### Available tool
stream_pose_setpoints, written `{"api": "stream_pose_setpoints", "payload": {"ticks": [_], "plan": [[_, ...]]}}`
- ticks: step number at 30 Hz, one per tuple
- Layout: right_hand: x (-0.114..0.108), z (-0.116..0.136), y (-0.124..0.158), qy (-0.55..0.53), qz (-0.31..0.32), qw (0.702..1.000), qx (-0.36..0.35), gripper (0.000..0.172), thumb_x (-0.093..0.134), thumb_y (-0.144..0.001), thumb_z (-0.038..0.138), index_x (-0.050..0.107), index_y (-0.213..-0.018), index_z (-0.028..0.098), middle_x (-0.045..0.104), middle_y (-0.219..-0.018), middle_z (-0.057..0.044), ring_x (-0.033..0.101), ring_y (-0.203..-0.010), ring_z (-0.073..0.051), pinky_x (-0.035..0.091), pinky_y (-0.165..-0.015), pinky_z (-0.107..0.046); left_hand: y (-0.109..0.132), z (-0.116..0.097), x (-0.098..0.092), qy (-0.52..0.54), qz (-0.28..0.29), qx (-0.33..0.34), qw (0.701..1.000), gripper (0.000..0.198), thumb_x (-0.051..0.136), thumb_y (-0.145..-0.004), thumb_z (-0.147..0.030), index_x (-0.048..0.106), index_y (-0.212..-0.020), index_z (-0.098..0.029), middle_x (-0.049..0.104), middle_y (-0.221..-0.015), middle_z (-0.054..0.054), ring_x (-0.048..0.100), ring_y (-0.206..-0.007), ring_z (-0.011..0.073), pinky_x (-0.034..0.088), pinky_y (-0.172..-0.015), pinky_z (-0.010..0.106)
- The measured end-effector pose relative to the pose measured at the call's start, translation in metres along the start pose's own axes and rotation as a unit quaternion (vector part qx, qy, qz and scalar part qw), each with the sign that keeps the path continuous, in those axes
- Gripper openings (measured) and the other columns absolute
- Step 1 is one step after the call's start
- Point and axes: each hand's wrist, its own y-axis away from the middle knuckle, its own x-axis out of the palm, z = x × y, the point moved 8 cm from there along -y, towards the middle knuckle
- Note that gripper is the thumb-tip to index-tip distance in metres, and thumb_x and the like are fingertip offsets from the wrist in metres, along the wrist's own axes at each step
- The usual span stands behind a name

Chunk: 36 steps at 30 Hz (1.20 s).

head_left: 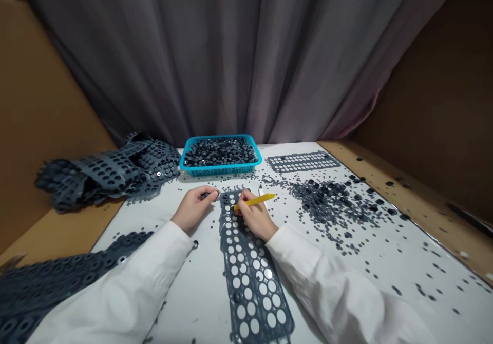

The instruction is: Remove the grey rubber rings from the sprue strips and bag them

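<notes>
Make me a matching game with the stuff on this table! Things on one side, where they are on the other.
Things:
1 basket
2 yellow tool
3 sheet
4 loose rings

Places:
a in the right hand
b flat in the middle
c by the curtain
d strewn at right

Pairs: 1-c, 2-a, 3-b, 4-d

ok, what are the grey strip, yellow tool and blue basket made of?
Strip: looks like soft rubber, matte dark grey; the piles at left drape limply.
Tool: probably hard plastic, smooth yellow, straight in the right hand.
Basket: moulded plastic, glossy turquoise, latticed wall.
</notes>
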Motion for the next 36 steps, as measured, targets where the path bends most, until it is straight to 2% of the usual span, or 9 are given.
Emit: {"api": "stream_pose_setpoints", "payload": {"ticks": [3, 7, 17, 19, 22, 27, 31, 34, 36], "plan": [[-0.001, 0.002, 0.000, -0.003, -0.001, 1.000, 0.006, 0.011, 0.041, -0.077, 0.019, 0.040, -0.066, 0.021, 0.052, -0.055, 0.005, 0.057, -0.058, -0.014, 0.040, -0.056, -0.025, 0.002, 0.006, 0.010, 0.083, 0.041, -0.059, 0.994, 0.041, 0.066, -0.067, -0.048, 0.065, -0.087, -0.012, 0.064, -0.078, 0.006, 0.048, -0.055, 0.0094, 0.036, -0.051, 0.021], [-0.002, 0.001, 0.000, -0.014, -0.006, 1.000, 0.014, 0.012, 0.041, -0.077, 0.020, 0.039, -0.064, 0.021, 0.050, -0.054, 0.006, 0.058, -0.056, -0.014, 0.040, -0.053, -0.023, 0.007, 0.003, 0.015, 0.165, 0.070, -0.098, 0.979, 0.048, 0.072, -0.059, -0.050, 0.066, -0.086, -0.011, 0.064, -0.077, 0.007, 0.039, -0.048, 0.0047, 0.030, -0.046, 0.018], [-0.004, -0.004, -0.001, -0.032, -0.012, 0.999, 0.019, 0.014, 0.043, -0.080, 0.021, 0.041, -0.067, 0.021, 0.052, -0.053, 0.006, 0.055, -0.051, -0.013, 0.040, -0.050, -0.022, 0.012, 0.002, 0.019, 0.202, 0.109, -0.102, 0.968, 0.042, 0.080, -0.052, -0.036, 0.069, -0.087, -0.015, 0.064, -0.078, 0.003, 0.046, -0.054, 0.0073, 0.035, -0.053, 0.020], [-0.007, 0.005, 0.000, -0.069, -0.011, 0.998, -0.003, 0.009, 0.043, -0.084, 0.026, 0.046, -0.077, 0.022, 0.058, -0.060, 0.004, 0.057, -0.054, -0.014, 0.044, -0.053, -0.024, 0.012, 0.001, 0.019, 0.185, 0.108, -0.091, 0.973, 0.041, 0.080, -0.053, -0.036, 0.069, -0.088, -0.016, 0.066, -0.082, 0.005, 0.053, -0.060, 0.0108, 0.039, -0.057, 0.023], [-0.017, 0.034, 0.003, -0.113, -0.013, 0.990, -0.085, 0.017, 0.038, -0.089, 0.033, 0.048, -0.099, 0.022, 0.066, -0.085, -0.004, 0.064, -0.073, -0.016, 0.049, -0.070, -0.030, 0.011, 0.001, 0.017, 0.160, 0.104, -0.080, 0.978, 0.040, 0.078, -0.056, -0.037, 0.068, -0.089, -0.016, 0.067, -0.087, 0.006, 0.059, -0.072, 0.0161, 0.043, -0.065, 0.027], [-0.007, 0.068, 0.017, 0.022, 0.046, 0.976, -0.214, 0.012, 0.056, -0.079, 0.026, 0.044, -0.078, 0.023, 0.068, -0.096, -0.007, 0.063, -0.090, -0.022, 0.046, -0.081, -0.035, 0.011, 0.000, 0.021, 0.174, 0.106, -0.063, 0.977, 0.031, 0.077, -0.060, -0.031, 0.069, -0.085, -0.016, 0.067, -0.093, 0.007, 0.059, -0.087, 0.0172, 0.042, -0.079, 0.028], [-0.005, 0.071, 0.017, 0.086, 0.024, 0.967, -0.240, 0.022, 0.054, -0.075, 0.017, 0.034, -0.068, 0.024, 0.068, -0.083, -0.005, 0.063, -0.077, -0.020, 0.047, -0.070, -0.031, 0.015, 0.011, 0.032, 0.215, 0.119, -0.129, 0.961, 0.031, 0.076, -0.061, -0.032, 0.068, -0.082, -0.011, 0.064, -0.072, 0.004, 0.046, -0.052, 0.0059, 0.033, -0.049, 0.019], [-0.029, 0.071, 0.002, 0.120, 0.018, 0.966, -0.226, 0.021, 0.054, -0.071, 0.013, 0.035, -0.068, 0.023, 0.067, -0.079, -0.003, 0.063, -0.071, -0.018, 0.045, -0.066, -0.028, 0.012, 0.019, 0.028, 0.255, 0.083, -0.163, 0.949, 0.029, 0.068, -0.068, -0.034, 0.065, -0.080, -0.008, 0.059, -0.066, 0.003, 0.032, -0.043, 0.0020, 0.021, -0.040, 0.016], [-0.061, 0.063, -0.013, 0.230, 0.006, 0.955, -0.186, 0.021, 0.056, -0.065, 0.011, 0.038, -0.066, 0.023, 0.066, -0.072, -0.003, 0.062, -0.066, -0.019, 0.042, -0.061, -0.026, 0.008, 0.023, 0.020, 0.268, 0.043, -0.166, 0.948, 0.024, 0.060, -0.073, -0.031, 0.062, -0.082, -0.009, 0.054, -0.062, 0.001, 0.031, -0.042, 0.0022, 0.019, -0.039, 0.015]]}}
